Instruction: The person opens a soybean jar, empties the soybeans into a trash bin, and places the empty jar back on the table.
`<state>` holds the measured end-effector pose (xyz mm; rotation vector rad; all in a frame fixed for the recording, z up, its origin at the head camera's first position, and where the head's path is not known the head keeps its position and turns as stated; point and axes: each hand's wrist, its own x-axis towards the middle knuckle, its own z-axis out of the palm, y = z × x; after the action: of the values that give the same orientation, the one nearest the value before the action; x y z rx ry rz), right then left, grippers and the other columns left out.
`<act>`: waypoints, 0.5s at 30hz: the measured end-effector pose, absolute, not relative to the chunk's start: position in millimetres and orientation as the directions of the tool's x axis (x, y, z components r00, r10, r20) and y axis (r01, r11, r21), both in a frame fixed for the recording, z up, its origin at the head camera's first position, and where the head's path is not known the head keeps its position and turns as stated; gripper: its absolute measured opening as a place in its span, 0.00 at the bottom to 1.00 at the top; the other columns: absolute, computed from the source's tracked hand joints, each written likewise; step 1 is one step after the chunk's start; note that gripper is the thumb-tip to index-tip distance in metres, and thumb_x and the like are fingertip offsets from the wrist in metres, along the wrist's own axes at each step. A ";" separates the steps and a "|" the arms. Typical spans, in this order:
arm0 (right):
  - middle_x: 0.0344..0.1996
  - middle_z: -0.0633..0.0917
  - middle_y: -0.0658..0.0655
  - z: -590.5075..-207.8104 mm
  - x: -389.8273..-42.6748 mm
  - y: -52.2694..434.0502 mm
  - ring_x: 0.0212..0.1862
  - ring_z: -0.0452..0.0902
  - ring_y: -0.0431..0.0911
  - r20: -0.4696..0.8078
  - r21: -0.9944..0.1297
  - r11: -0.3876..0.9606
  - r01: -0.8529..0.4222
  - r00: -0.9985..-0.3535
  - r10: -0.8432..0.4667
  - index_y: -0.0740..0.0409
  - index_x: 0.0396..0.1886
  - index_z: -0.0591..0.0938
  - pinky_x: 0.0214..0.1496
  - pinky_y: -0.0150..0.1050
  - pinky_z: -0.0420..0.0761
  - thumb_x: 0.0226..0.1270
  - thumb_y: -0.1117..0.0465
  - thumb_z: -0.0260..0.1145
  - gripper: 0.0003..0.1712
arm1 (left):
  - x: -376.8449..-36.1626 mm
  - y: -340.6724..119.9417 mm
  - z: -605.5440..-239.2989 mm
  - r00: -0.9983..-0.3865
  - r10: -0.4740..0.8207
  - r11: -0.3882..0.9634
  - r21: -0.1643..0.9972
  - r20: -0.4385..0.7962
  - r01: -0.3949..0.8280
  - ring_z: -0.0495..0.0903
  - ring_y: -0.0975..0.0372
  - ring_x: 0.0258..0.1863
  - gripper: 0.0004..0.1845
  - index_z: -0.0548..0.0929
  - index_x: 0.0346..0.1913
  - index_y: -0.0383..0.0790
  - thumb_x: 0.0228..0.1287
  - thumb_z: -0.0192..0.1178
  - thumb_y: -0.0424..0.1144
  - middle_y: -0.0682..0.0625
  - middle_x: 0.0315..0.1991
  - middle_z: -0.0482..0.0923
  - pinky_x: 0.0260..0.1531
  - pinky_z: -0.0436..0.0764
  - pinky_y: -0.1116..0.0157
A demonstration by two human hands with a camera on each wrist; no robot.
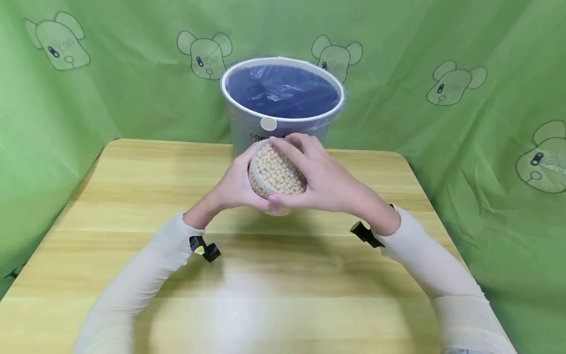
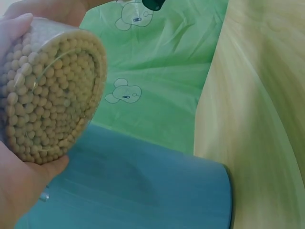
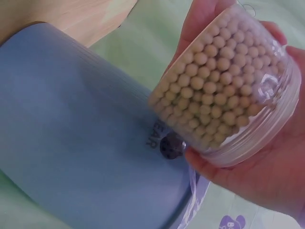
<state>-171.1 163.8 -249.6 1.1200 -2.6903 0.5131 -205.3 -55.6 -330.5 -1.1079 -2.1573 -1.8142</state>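
Observation:
A clear plastic jar (image 1: 276, 172) packed with pale round beans is held tilted on its side above the wooden table (image 1: 283, 275). My left hand (image 1: 234, 187) wraps round its base end from the left, and the flat bean-filled base (image 2: 52, 95) shows in the left wrist view against my palm (image 2: 19, 186). My right hand (image 1: 327, 182) curls over the top and right side. In the right wrist view the jar's ribbed lid end (image 3: 252, 138) sits in my right hand (image 3: 267, 176).
A grey-blue bin (image 1: 247, 130) with a white rim and a blue liner stands just behind the jar, at the table's far edge. Green cloth with bear prints (image 1: 455, 81) hangs all round. The wide near part of the table lies under my sleeved forearms.

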 end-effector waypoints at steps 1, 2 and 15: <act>0.71 0.67 0.60 -249.8 -172.4 164.7 0.68 0.63 0.53 0.302 -0.256 0.634 -0.730 -0.684 -0.664 0.43 0.81 0.61 0.62 0.56 0.79 0.52 0.32 0.75 0.59 | -205.7 -56.0 -330.7 -0.725 0.459 0.010 0.812 0.515 0.583 0.75 0.53 0.63 0.64 0.63 0.75 0.34 0.26 0.83 0.36 0.40 0.66 0.73 0.67 0.78 0.55; 0.71 0.67 0.60 -250.3 -174.0 165.8 0.68 0.63 0.53 0.308 -0.268 0.608 -0.748 -0.664 -0.681 0.44 0.80 0.62 0.64 0.56 0.78 0.51 0.34 0.76 0.59 | -205.4 -56.5 -330.9 -0.722 0.467 0.004 0.816 0.510 0.579 0.76 0.53 0.62 0.63 0.63 0.75 0.34 0.26 0.83 0.36 0.39 0.66 0.73 0.67 0.78 0.55; 0.73 0.66 0.62 -252.4 -181.5 170.7 0.70 0.65 0.53 0.312 -0.230 0.580 -0.781 -0.624 -0.717 0.50 0.82 0.59 0.67 0.55 0.78 0.49 0.33 0.76 0.64 | -200.6 -56.9 -331.7 -0.743 0.438 -0.007 0.829 0.505 0.559 0.76 0.54 0.63 0.62 0.63 0.75 0.37 0.28 0.84 0.33 0.41 0.67 0.73 0.67 0.78 0.56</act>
<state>-181.5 170.7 -252.4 1.2576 -2.6245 0.5183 -200.6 -56.9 -331.7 -1.0809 -2.1413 -1.8724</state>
